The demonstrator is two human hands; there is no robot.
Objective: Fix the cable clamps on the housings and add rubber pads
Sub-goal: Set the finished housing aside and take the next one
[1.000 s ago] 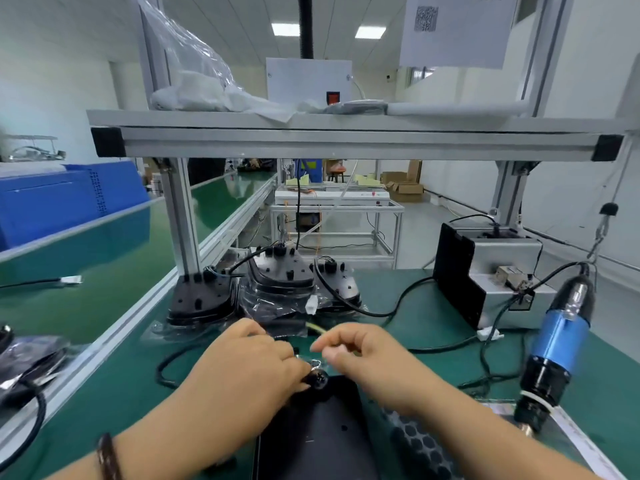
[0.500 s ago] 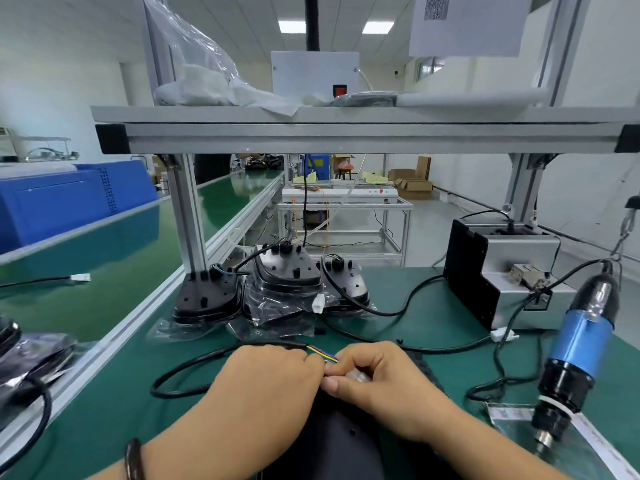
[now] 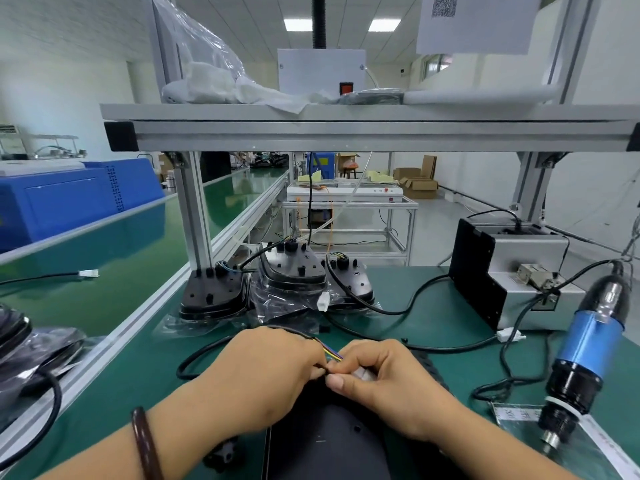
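Head view: left hand [image 3: 263, 372], right hand [image 3: 393, 381] fingers pinch wires [image 3: 333, 355] over housing [image 3: 329, 445]; bagged housings [image 3: 289, 273] behind.

Housing [image 3: 329, 441] cut by lower edge

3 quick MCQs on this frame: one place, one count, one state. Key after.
1. Relative to the left hand and right hand, the blue screwdriver hangs: A) to their right B) to their left C) between them.
2. Black housings in the row behind them: A) one B) three C) six.
3. Both hands: A) lie flat B) pinch the coloured wires C) hold the screwdriver.
Key: 1A, it hangs at far right; 2B, three stand side by side; 3B, both sets of fingertips meet on the wires.
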